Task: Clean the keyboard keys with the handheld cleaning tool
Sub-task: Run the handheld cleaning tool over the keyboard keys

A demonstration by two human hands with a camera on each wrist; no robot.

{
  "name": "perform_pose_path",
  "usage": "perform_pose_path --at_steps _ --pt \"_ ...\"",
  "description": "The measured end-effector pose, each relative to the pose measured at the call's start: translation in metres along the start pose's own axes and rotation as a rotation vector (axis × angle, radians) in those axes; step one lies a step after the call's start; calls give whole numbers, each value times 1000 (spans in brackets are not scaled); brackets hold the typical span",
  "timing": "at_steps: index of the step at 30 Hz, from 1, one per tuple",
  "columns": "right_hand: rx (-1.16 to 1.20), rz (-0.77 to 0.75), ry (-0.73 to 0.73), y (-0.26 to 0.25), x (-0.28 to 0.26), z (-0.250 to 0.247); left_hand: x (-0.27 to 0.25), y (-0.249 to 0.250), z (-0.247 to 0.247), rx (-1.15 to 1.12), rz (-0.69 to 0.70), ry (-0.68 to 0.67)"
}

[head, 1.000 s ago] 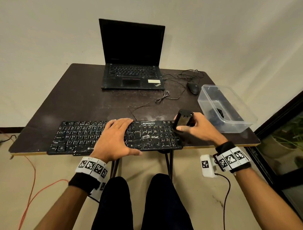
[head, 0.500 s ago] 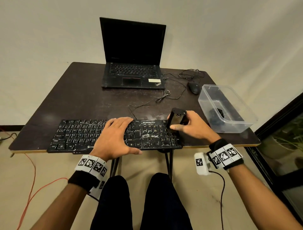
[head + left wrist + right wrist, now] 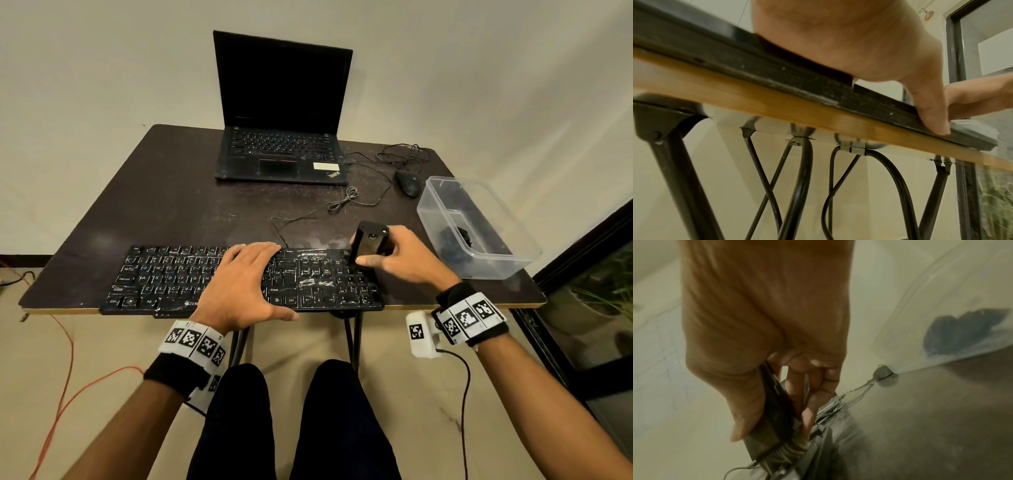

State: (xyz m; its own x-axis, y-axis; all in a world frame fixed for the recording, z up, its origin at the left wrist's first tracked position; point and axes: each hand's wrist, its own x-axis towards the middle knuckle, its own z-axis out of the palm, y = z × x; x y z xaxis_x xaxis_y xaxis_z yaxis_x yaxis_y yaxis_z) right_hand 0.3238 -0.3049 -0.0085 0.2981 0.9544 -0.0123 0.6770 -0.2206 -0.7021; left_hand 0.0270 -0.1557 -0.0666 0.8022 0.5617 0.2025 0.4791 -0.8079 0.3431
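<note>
A black keyboard (image 3: 164, 274) with white smears lies along the table's front edge. My left hand (image 3: 239, 281) rests flat on its middle, fingers straight, thumb (image 3: 929, 113) over the keyboard's front rim (image 3: 777, 71). My right hand (image 3: 404, 260) grips a black handheld cleaning tool (image 3: 368, 241) upright over the keyboard's right end, near the number pad's far corner. In the right wrist view the tool (image 3: 774, 415) sits between thumb and fingers, and its pale bristles (image 3: 791, 449) touch the keyboard.
An open black laptop (image 3: 281, 137) stands at the table's far middle. A wired mouse (image 3: 407, 183) and loose cables (image 3: 342, 202) lie right of it. A clear plastic tub (image 3: 479, 263) holding dark items sits at the table's right edge (image 3: 527, 301), close to my right hand.
My right hand has carried the tool leftward and a little away from me, from the keyboard's right end onto its far right corner. The left hand has stayed put.
</note>
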Motion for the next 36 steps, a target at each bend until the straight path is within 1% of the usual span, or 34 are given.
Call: perform_pose_path --at_steps 2,5,6,10,13,14,17,20,21,24,25,27,28,31,32,34,35,36 --pt "27 8 -39 1 1 -2 0 0 1 -2 1 0" --pt "-1 11 56 4 6 -5 1 -2 1 -8 1 8" --pt "-12 3 68 4 6 -4 1 -3 1 -10 2 6" --pt "56 -4 -49 1 6 -2 1 -1 1 -12 2 1" --pt "9 2 47 2 11 0 1 -1 0 -13 0 2" --pt "18 1 45 3 13 1 1 -1 -1 -11 2 0" --pt "64 -5 -31 2 16 0 1 0 0 -12 5 3" --pt "-2 3 64 3 21 1 1 -1 0 -10 1 3" --pt "-8 10 69 4 22 2 1 -1 0 -8 2 1" --pt "29 22 -19 0 24 3 1 0 0 -11 3 0" --pt "22 23 0 0 25 2 1 0 0 -12 3 0" --pt "-41 27 87 -1 27 1 1 0 0 -9 -2 0" --pt "-41 29 95 -1 28 0 1 0 0 -6 -2 -4" --pt "32 17 -22 -3 27 3 2 1 -1 0 -4 -11" --pt "28 18 -13 -3 28 4 2 1 -1 -2 -5 -11" --pt "-14 32 83 -2 32 7 1 1 0 -5 -6 -2" --pt "-12 31 105 -1 32 9 1 1 0 -6 -6 -1" --pt "7 29 90 -2 33 12 1 1 0 -7 -6 -1"
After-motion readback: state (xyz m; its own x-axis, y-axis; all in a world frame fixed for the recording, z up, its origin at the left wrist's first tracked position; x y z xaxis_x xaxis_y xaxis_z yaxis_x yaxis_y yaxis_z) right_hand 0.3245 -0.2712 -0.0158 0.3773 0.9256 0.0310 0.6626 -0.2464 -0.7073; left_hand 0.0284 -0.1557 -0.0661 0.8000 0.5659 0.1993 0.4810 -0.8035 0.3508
